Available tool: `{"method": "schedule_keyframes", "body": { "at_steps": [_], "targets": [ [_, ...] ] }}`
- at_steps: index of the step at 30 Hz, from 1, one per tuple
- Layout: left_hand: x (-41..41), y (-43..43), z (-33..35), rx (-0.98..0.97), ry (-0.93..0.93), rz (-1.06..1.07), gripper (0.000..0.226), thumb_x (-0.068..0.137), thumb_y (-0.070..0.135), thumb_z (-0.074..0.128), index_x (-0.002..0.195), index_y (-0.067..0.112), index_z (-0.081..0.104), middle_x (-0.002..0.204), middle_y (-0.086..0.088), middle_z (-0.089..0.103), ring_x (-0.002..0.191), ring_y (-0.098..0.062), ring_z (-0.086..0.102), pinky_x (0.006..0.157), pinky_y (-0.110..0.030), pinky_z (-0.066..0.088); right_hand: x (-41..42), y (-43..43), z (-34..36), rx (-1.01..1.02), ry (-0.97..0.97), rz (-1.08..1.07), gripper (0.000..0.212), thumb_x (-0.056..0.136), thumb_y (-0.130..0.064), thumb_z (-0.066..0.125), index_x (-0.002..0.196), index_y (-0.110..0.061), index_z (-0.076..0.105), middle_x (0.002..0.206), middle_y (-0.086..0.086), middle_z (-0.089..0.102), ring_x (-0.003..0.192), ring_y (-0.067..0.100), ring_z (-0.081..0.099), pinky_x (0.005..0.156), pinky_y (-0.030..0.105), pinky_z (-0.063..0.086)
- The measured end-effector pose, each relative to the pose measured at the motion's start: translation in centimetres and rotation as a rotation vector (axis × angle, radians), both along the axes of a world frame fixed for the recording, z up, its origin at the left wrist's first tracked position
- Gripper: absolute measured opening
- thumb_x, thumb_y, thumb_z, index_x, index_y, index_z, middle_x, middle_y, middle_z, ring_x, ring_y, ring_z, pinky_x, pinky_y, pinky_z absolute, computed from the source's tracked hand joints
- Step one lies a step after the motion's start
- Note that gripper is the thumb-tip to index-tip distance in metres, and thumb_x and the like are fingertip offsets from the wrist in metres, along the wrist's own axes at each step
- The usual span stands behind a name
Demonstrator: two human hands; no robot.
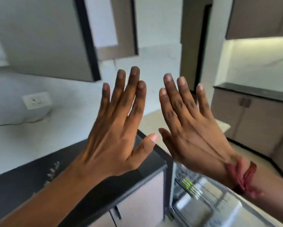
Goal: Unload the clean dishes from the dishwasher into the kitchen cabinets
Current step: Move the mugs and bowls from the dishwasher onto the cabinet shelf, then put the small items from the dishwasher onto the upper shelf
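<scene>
No legible text, label, brand, number or sign on any surface here.

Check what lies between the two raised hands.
Nothing: in the head view the gap between the left hand and the right hand is bare, and the white wall shows through it. Both hands are open and hold nothing.

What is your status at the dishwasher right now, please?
Left hand and right hand open, raised, holding nothing. Dishwasher open below, contents blurred. No obstruction seen.
</scene>
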State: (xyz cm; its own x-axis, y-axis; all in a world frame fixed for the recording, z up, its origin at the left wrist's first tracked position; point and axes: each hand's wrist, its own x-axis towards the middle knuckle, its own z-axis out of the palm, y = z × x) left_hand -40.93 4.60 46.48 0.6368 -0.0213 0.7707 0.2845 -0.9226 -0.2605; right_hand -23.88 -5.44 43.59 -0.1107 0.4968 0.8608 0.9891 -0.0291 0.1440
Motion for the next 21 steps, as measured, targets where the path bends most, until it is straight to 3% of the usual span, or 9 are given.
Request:
{"method": "schedule_keyframes", "body": {
  "at_steps": [4,9,13,16,19,21],
  "targets": [
    [4.4,-3.8,-5.9,-0.032,0.207,-0.114,0.082,0.094,0.048,0.040,0.153,-0.001,0.011,0.161,-0.022,0.003,0.149,-0.039,0.001,0.119,-0.057,0.003,4.6,-6.1,-5.9,-0.244,-0.048,-0.313,0.080,0.092,-0.033,0.051,0.153,0.000,0.011,0.161,0.021,0.002,0.150,0.036,-0.002,0.117,0.062,0.010],
    [12.5,-6.7,-15.4,-0.185,0.436,-0.118,0.083,0.092,0.044,0.047,0.154,0.004,0.009,0.162,-0.018,0.000,0.150,-0.035,0.001,0.118,-0.059,0.011,12.0,-12.7,-15.3,-0.586,0.174,-0.527,0.079,0.092,-0.034,0.048,0.152,0.002,0.011,0.161,0.021,-0.001,0.149,0.036,0.001,0.114,0.062,0.022],
    [20.6,-6.6,-23.8,-0.383,0.623,-0.122,0.083,0.091,0.041,0.045,0.155,0.006,0.006,0.163,-0.014,-0.004,0.151,-0.032,0.000,0.116,-0.061,0.018,19.8,-15.4,-22.6,-0.719,0.339,-0.575,0.075,0.093,-0.036,0.035,0.154,-0.002,0.005,0.162,0.019,0.002,0.150,0.034,0.002,0.116,0.054,0.018],
    [27.4,-6.1,-29.2,-0.540,0.821,-0.057,0.088,0.090,0.041,0.043,0.154,0.010,-0.008,0.162,-0.011,-0.018,0.150,-0.030,-0.012,0.119,-0.055,0.011,25.7,-15.9,-27.2,-0.804,0.433,-0.564,0.073,0.091,-0.035,0.034,0.151,0.001,0.014,0.159,0.022,0.013,0.148,0.037,0.010,0.111,0.051,0.017],
    [33.3,-5.5,-33.9,-0.657,1.004,0.067,0.087,0.094,0.046,0.039,0.153,0.012,-0.015,0.160,-0.011,-0.024,0.148,-0.029,-0.019,0.121,-0.051,0.005,29.9,-15.7,-31.6,-0.913,0.514,-0.506,0.076,0.088,-0.035,0.048,0.149,0.003,0.024,0.156,0.023,0.018,0.143,0.040,0.022,0.115,0.054,0.023],
    [36.0,-5.0,-36.3,-0.723,1.108,0.128,0.083,0.096,0.047,0.039,0.154,0.009,-0.007,0.162,-0.014,-0.009,0.150,-0.032,-0.006,0.122,-0.048,0.008,31.5,-15.2,-33.6,-0.960,0.553,-0.462,0.086,0.081,-0.031,0.067,0.148,0.003,0.027,0.156,0.022,0.021,0.141,0.040,0.025,0.112,0.053,0.030]
  ]
}}
